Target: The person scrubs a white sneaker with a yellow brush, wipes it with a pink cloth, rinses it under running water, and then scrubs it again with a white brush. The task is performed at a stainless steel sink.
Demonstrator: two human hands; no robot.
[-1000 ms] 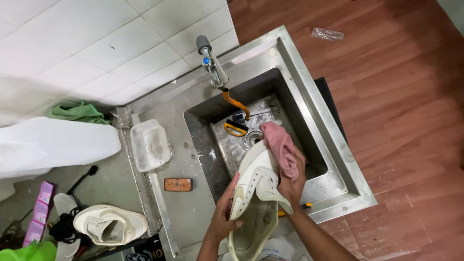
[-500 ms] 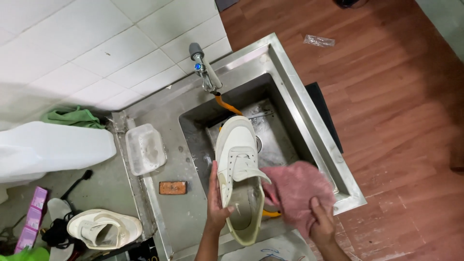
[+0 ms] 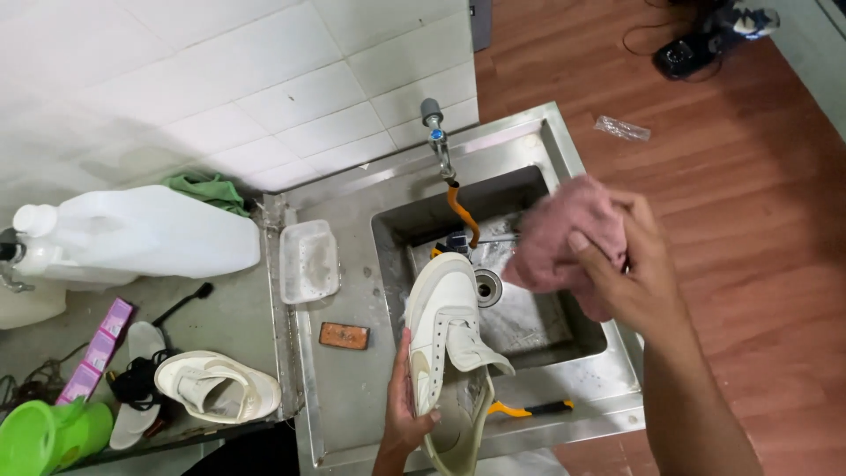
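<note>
White leather low-top sneaker (image 3: 445, 339), light yet likely slippery when wet, sits gripped by its side in the left hand (image 3: 407, 407) over a stainless steel sink (image 3: 577, 366); the right hand (image 3: 636, 278) clutches a soft, bunched pink cloth (image 3: 564, 234).

Beside the dull, water-stained steel sink (image 3: 608, 375), the shoe (image 3: 445, 335) looks like smooth matt white leather, the cloth (image 3: 564, 234) fuzzy pink terry, the floor (image 3: 758, 194) glossy reddish wood, the wall (image 3: 220, 79) shiny white tile.
</note>
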